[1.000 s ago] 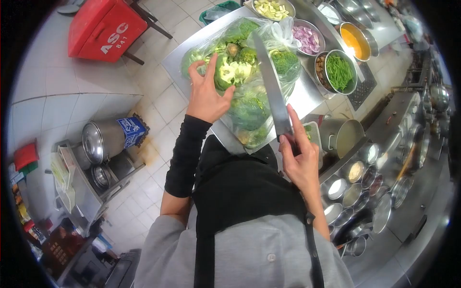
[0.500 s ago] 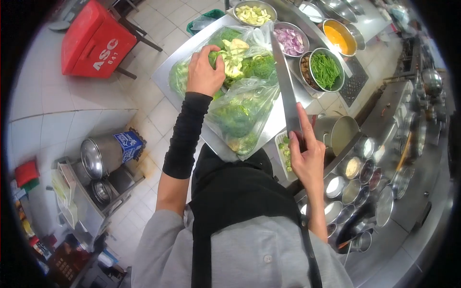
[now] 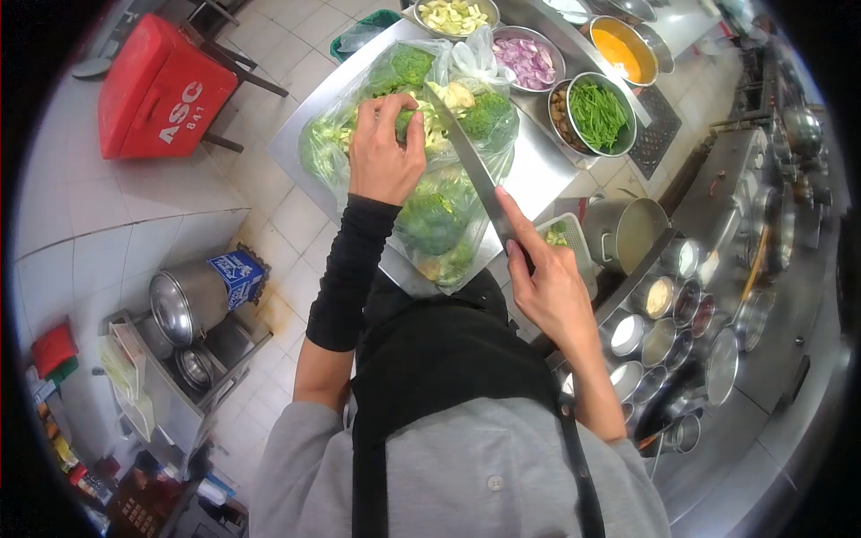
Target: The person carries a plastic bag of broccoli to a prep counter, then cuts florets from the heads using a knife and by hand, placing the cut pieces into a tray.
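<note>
Broccoli [image 3: 432, 220] fills a clear plastic bag [image 3: 466, 193] lying on the steel table in front of me. My left hand [image 3: 386, 148], with a black sleeve on the forearm, curls its fingers around a piece of broccoli [image 3: 404, 121] at the bag's upper part. The hand covers much of that piece. My right hand [image 3: 549, 278] grips a long knife [image 3: 471, 157] by its dark handle, index finger stretched along the blade. The blade slants up and left over the bag, its tip close to pale cut broccoli stems [image 3: 459, 95] beside my left hand.
Bowls of chopped red onion [image 3: 527, 61], pale cut vegetable [image 3: 453, 16] and green pieces [image 3: 599, 115] stand along the table's far right. An orange-filled bowl [image 3: 619, 54] is beyond. A white basket [image 3: 574, 247] and large pot [image 3: 632, 235] are at right; a red box [image 3: 166, 90] stands left.
The knife has swung left and down, bringing its tip from the bag's right side to near my left hand. My right hand moved slightly left. The left hand still holds broccoli.
</note>
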Tool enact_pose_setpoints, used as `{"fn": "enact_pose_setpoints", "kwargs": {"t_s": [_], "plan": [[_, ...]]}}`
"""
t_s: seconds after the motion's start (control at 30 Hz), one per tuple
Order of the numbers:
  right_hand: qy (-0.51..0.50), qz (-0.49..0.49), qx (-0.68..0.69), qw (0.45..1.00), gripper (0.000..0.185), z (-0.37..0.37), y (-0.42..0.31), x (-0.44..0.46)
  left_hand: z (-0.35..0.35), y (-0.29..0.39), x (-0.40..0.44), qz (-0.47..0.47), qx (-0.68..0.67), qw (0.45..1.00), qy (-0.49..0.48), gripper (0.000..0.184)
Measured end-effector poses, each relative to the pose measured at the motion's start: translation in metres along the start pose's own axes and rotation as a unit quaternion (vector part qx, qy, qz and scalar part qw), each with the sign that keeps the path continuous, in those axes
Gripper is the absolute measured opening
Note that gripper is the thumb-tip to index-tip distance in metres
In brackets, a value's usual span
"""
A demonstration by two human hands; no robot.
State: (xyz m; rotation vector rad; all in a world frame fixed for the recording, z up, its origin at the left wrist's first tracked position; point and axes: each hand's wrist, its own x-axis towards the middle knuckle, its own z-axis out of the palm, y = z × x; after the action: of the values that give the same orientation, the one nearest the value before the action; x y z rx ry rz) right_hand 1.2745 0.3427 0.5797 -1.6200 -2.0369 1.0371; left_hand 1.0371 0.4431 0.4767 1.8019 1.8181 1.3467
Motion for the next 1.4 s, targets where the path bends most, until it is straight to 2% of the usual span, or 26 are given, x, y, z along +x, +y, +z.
{"fn": "enact_pose_setpoints", "kwargs": {"t_s": [0.17,0.27,0.33,0.37,0.47,0.6,0.7,0.8,0.9,1.0,1.1,1.2,1.4], "plan": [[-0.037,0.019,-0.001,0.999,0.070,-0.012,-0.001,0.009,-0.003,0.005,0.001,-0.011,-0.028,0.999,-0.010,0.016],[-0.084,0.079,0.069,0.991,0.069,-0.011,-0.001,0.028,-0.003,0.003,0.001,-0.007,-0.030,1.000,-0.009,0.014],[-0.096,0.081,0.041,0.991,0.072,-0.011,-0.009,0.038,-0.001,0.001,0.003,-0.010,-0.020,1.000,-0.004,0.013],[-0.103,0.080,0.027,0.991,0.074,-0.012,-0.012,0.041,-0.002,-0.003,0.004,-0.016,-0.009,1.000,0.002,0.013],[-0.012,-0.041,-0.113,0.993,0.081,-0.004,-0.010,0.024,0.001,-0.004,0.006,-0.024,0.059,0.997,0.044,0.015],[-0.014,-0.034,-0.103,0.994,0.086,-0.008,-0.008,0.014,0.004,-0.015,0.012,-0.024,0.062,0.996,0.054,0.019],[-0.006,-0.031,-0.080,0.996,0.085,-0.006,0.001,0.012,-0.016,0.009,0.012,-0.082,-0.036,0.994,-0.061,0.028],[0.006,-0.031,-0.064,0.997,0.083,-0.006,0.004,0.011,-0.011,0.004,0.004,-0.068,-0.029,0.995,-0.069,0.037],[0.018,-0.043,-0.057,0.997,0.082,-0.004,0.008,0.007,-0.013,0.009,0.007,-0.130,-0.075,0.987,-0.050,0.040],[0.000,-0.045,-0.059,0.997,0.082,-0.006,0.006,0.001,-0.010,0.000,0.001,-0.133,-0.044,0.989,-0.049,0.039],[-0.019,-0.043,-0.067,0.997,0.082,-0.004,0.006,-0.002,-0.008,0.003,-0.003,-0.151,-0.097,0.984,-0.020,0.039],[-0.034,-0.039,-0.085,0.995,0.083,-0.003,0.008,-0.002,-0.007,0.003,-0.005,-0.156,-0.110,0.981,-0.022,0.037],[-0.061,-0.026,-0.101,0.993,0.083,-0.018,0.001,0.003,-0.005,0.007,-0.004,-0.107,-0.074,0.991,-0.023,0.034]]}}
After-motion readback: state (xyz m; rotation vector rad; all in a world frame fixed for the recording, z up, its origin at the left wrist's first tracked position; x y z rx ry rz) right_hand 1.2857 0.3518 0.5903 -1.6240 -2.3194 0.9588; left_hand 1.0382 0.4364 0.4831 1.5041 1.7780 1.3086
